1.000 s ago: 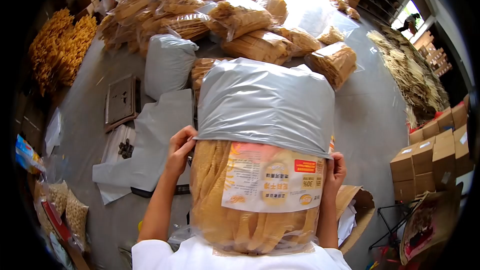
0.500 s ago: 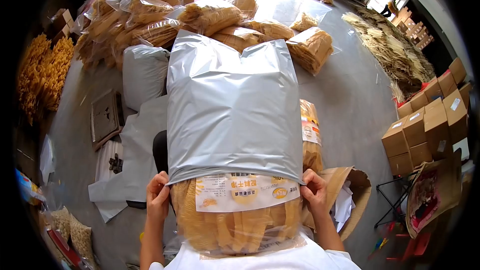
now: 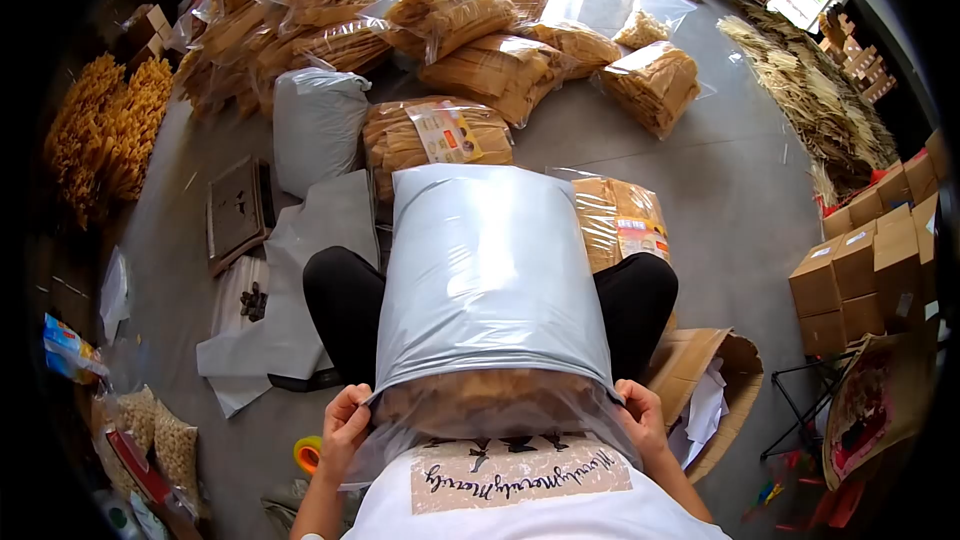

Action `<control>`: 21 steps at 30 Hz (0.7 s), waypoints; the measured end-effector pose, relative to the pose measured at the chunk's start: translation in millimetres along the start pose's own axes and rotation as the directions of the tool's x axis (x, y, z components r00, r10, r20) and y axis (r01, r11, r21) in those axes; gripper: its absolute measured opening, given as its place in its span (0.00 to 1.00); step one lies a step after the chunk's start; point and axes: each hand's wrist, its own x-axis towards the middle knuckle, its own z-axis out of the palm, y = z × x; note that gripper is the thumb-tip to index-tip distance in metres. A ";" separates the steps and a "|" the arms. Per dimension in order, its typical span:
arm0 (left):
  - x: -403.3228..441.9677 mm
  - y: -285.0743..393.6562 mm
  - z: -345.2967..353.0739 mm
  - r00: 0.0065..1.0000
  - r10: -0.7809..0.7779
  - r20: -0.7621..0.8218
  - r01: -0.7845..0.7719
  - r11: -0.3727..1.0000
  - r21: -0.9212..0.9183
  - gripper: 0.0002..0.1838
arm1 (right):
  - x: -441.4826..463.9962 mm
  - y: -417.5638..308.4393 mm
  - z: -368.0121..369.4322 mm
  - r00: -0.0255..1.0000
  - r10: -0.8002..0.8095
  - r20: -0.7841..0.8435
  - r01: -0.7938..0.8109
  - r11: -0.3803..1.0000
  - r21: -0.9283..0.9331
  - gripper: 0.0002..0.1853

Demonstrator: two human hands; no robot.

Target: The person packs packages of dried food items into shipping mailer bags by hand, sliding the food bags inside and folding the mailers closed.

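Observation:
A grey plastic mailing bag (image 3: 490, 270) lies across my lap, drawn over a clear bag (image 3: 480, 400) of tan dried strips, which resemble dried bean curd. Only the near end of the clear bag shows past the grey rim. My left hand (image 3: 345, 425) pinches the left corner of the grey bag's opening. At the right corner, my right hand (image 3: 641, 418) grips the same edge between thumb and fingers. The label on the clear bag is now hidden.
Labelled bags of strips (image 3: 450, 135) lie beyond my knees, with a pile of clear bags (image 3: 320, 0) behind. A filled grey bag (image 3: 315, 125) stands left. At right are an open carton (image 3: 735, 410) and stacked boxes (image 3: 840, 280). Orange tape (image 3: 308, 454) lies by my left arm.
The grey bag has come down over the clear bag toward my body, covering its label. Its far end has lowered, and both hands have moved closer to me.

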 end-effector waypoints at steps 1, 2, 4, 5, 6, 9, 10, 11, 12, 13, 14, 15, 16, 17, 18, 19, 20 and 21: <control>-0.6 -0.5 2.7 1.000 -0.002 -0.014 0.002 1.000 0.002 0.06 | 1.5 0.8 1.5 1.000 0.008 0.011 -0.008 1.000 0.005 0.09; 0.1 -1.9 5.5 0.997 -0.030 -0.072 0.030 0.999 -0.013 0.06 | 3.9 0.0 3.3 0.998 0.058 -0.022 -0.057 0.998 0.035 0.09; 7.3 -4.6 13.9 0.991 -0.060 -0.118 0.051 0.996 -0.078 0.07 | 9.5 -4.0 10.3 0.987 0.121 -0.108 -0.120 0.993 0.017 0.10; 7.4 -7.9 14.3 0.991 -0.054 -0.126 0.044 0.996 -0.079 0.07 | 11.1 -2.7 8.6 0.988 0.120 -0.098 -0.119 0.993 0.016 0.10; 7.8 -11.9 13.4 0.991 -0.041 -0.130 0.030 0.996 -0.087 0.07 | 11.9 0.6 5.8 0.989 0.125 -0.081 -0.122 0.992 0.038 0.11; 24.0 -17.0 9.5 0.968 0.090 -0.234 -0.043 0.979 0.198 0.07 | 34.0 21.1 -0.9 0.997 0.044 -0.062 -0.044 0.999 -0.007 0.12; 44.4 -14.3 8.9 0.950 0.167 -0.263 -0.051 0.915 0.400 0.06 | 55.3 16.8 2.1 0.990 -0.024 -0.139 -0.002 0.982 -0.187 0.13; 76.7 -14.8 13.3 0.923 0.275 -0.269 -0.151 0.902 0.405 0.06 | 81.5 25.7 -0.4 0.963 -0.112 -0.244 0.035 0.953 -0.300 0.16; 109.3 -15.0 17.9 0.884 0.380 -0.272 -0.248 0.875 0.416 0.05 | 108.0 16.9 3.7 0.950 -0.224 -0.217 0.151 0.939 -0.308 0.16; 139.1 -15.6 13.8 0.914 0.270 -0.304 -0.148 0.917 0.370 0.03 | 130.9 17.6 7.4 0.942 -0.204 -0.267 0.136 0.958 -0.252 0.16; 164.8 -19.6 8.6 0.923 0.245 -0.297 -0.147 0.937 0.316 0.03 | 153.5 24.5 18.1 0.883 -0.136 -0.449 0.080 0.987 -0.142 0.14; 185.6 -17.4 6.2 0.931 0.222 -0.291 -0.146 0.954 0.262 0.03 | 167.3 24.5 12.8 0.916 -0.095 -0.390 0.090 0.995 -0.031 0.11; 197.4 -2.2 12.7 0.915 0.302 -0.268 -0.209 0.922 0.325 0.04 | 173.8 13.0 12.1 0.897 -0.135 -0.421 0.136 0.990 -0.028 0.09; 202.5 17.1 23.1 0.896 0.370 -0.245 -0.259 0.885 0.387 0.05 | 173.7 -0.2 13.3 0.877 -0.164 -0.452 0.172 0.985 -0.024 0.08; 205.2 38.6 36.5 0.885 0.425 -0.188 -0.312 0.843 0.438 0.05 | 169.0 -10.2 8.3 0.882 -0.183 -0.434 0.197 0.980 -0.014 0.07; 208.5 59.9 50.5 0.866 0.483 -0.126 -0.372 0.793 0.483 0.06 | 165.0 -23.6 4.1 0.887 -0.211 -0.411 0.229 0.973 -0.006 0.07; 211.7 73.8 60.3 0.818 0.566 -0.106 -0.417 0.709 0.569 0.06 | 154.2 -45.0 13.6 0.867 -0.208 -0.453 0.240 0.971 0.013 0.06; 213.0 88.4 67.6 0.766 0.639 -0.072 -0.449 0.613 0.651 0.06 | 141.1 -52.7 10.9 0.886 -0.154 -0.437 0.222 0.969 0.108 0.03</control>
